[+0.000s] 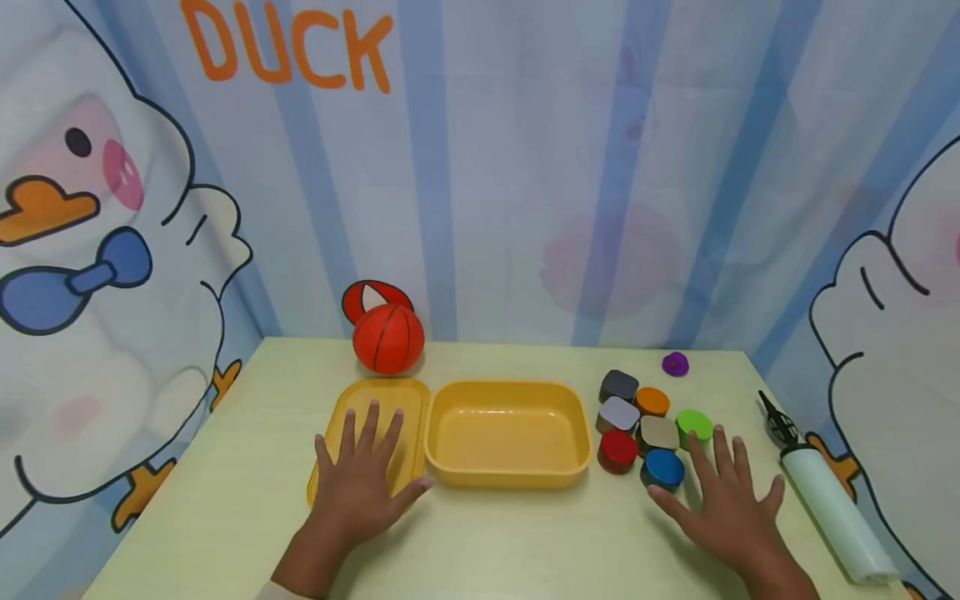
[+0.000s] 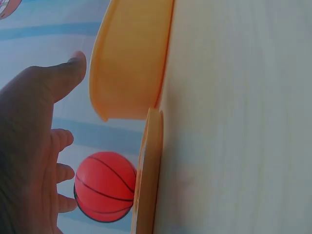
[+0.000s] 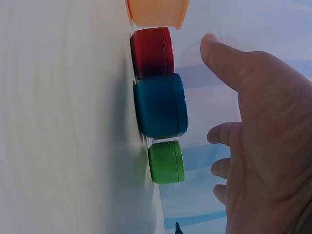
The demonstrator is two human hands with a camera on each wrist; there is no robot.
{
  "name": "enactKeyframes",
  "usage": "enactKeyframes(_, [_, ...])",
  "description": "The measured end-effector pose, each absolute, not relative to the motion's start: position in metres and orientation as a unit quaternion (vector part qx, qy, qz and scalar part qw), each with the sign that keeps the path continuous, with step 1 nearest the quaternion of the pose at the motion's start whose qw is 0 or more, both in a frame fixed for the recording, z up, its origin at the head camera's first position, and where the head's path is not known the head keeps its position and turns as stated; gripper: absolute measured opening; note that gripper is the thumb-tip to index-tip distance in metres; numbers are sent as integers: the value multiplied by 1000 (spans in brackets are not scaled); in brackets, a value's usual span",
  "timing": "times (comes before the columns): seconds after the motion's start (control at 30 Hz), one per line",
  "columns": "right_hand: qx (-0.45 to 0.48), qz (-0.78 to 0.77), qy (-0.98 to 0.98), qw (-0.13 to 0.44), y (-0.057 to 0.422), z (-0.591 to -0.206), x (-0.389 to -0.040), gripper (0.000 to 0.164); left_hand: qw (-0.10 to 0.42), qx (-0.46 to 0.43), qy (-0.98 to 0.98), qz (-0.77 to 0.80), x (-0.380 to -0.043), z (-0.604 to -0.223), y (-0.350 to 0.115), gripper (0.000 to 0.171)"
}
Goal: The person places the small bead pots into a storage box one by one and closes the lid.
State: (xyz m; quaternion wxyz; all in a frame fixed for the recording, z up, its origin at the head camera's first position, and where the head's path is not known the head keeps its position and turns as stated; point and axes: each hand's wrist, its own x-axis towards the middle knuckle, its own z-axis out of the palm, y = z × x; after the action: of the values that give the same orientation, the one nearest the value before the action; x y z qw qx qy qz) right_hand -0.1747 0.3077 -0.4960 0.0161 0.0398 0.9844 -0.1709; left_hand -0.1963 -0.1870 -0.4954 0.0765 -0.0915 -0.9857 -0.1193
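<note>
My left hand (image 1: 360, 487), fingers spread, hovers over the near part of a flat yellow lid (image 1: 405, 417) and holds nothing. Beside the lid stands a yellow rectangular container (image 1: 508, 479). My right hand (image 1: 727, 508) is spread too, just in front of a group of small lidded tins. Nearest to it are a blue tin (image 1: 663, 469) and a green tin (image 1: 694, 425); in the right wrist view a gap separates the palm from the blue tin (image 3: 158, 106). A red tin (image 1: 618, 451), a beige tin (image 1: 658, 433), a lilac tin (image 1: 618, 414), an orange tin (image 1: 652, 402) and a dark grey tin (image 1: 618, 385) complete the group.
A red ball (image 1: 388, 339) with black lines sits behind the lid. At the back right lies a small purple object (image 1: 675, 364). A pale green cylinder with a black nozzle, like a hand pump (image 1: 836, 512), lies along the right edge. A duck-printed curtain (image 1: 510, 167) hangs behind the table.
</note>
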Motion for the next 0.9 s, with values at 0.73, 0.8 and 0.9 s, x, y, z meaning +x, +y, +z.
enactKeyframes(0.73, [-68,-229,963,-126,305,-491,-184,73,58,-164,-972,-159,-220,-489,-157,97])
enactKeyframes(0.8, [-74,-235,961,-128,307,-493,-185,71,57,-166,-971,-161,-222,-490,-156,98])
enactKeyframes(0.9, [-77,-246,957,-131,310,-495,-185,68,62,-170,-969,-167,-223,-492,-155,97])
